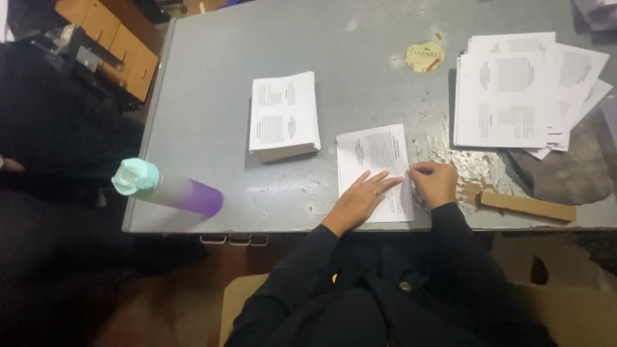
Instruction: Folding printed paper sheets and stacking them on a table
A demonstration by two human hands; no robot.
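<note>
My flat left hand (363,198) presses the white printed paper sheet (375,154); my right hand (436,183) pinches its right edge.

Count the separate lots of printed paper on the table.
3: a neat stack at the centre, a single sheet under both hands at the near edge, and a loose pile at the right. More may lie beyond the frame.

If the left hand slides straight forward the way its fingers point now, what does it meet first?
The left hand points up-right across the printed white sheet. Beyond the sheet's edge lies bare grey metal table, then probably the round yellow sticker, though the line is uncertain.
</note>
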